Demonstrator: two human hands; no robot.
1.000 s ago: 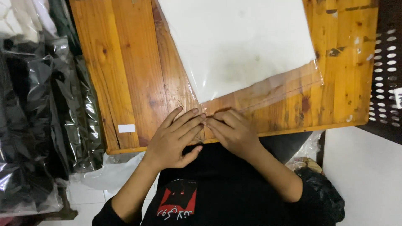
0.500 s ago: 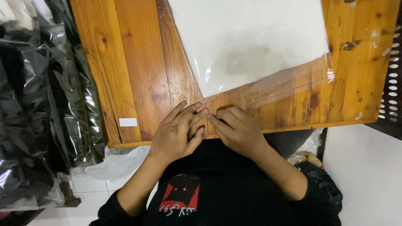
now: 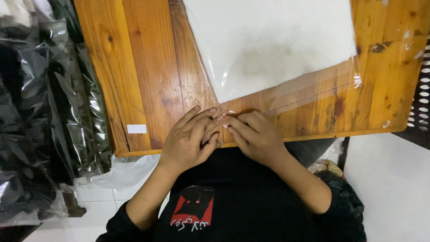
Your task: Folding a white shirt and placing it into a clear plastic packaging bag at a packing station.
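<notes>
A clear plastic bag (image 3: 286, 58) with a white folded item inside lies on a wooden table (image 3: 148, 76). Its open flap (image 3: 309, 96) faces me near the table's front edge. My left hand (image 3: 190, 139) and my right hand (image 3: 251, 134) rest side by side on the near left corner of that flap, fingertips touching, pinching or pressing the plastic edge there. What sits between the fingertips is too small to make out.
Shiny dark plastic-wrapped bundles (image 3: 40, 112) stack up at the left. A small white sticker (image 3: 136, 129) sits on the table's left front. White plastic (image 3: 121, 172) lies on the tiled floor. A dark perforated crate (image 3: 421, 103) stands at the right edge.
Both hands stay on the flap's corner. The fingers have shifted slightly, and the view has drifted a little.
</notes>
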